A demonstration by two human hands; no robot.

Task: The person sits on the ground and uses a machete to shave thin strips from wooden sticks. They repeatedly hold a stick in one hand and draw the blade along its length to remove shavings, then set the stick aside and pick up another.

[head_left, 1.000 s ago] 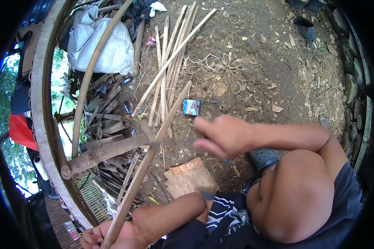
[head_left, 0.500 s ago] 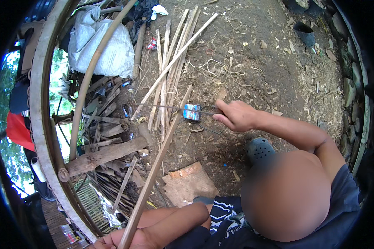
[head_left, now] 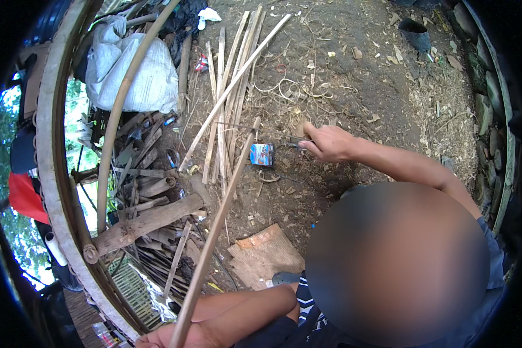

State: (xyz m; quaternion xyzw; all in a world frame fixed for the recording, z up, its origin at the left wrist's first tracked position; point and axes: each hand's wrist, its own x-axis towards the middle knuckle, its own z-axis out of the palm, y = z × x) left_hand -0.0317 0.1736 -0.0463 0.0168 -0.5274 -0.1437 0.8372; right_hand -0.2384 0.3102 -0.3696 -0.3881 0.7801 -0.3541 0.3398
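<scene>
My left hand (head_left: 177, 336), low in the view, is closed round the near end of a long wooden strip (head_left: 213, 232). That strip slants away from me, up and to the right. In my right hand (head_left: 326, 143), fingers wrapped round its handle, is what looks like a knife (head_left: 281, 136) with a long, thin, dark blade. The blade lies across the strip close to its far tip and points left. Beyond the blade, a bundle of pale wooden strips (head_left: 235, 81) rests on the dirt floor. Just below the blade sits a small blue box (head_left: 262, 155).
A flat piece of cardboard (head_left: 267, 255) lies near my foot. Scrap wood (head_left: 151, 217) is heaped at the left, below a white sack (head_left: 139, 72) and beside a curved wooden rail (head_left: 49, 139). Curled shavings (head_left: 290, 90) litter the ground; stones (head_left: 486, 116) line the right edge.
The knife blade has moved along the strip, away from my left hand, to near the far tip. My left hand keeps its grip. The whole view has shifted slightly.
</scene>
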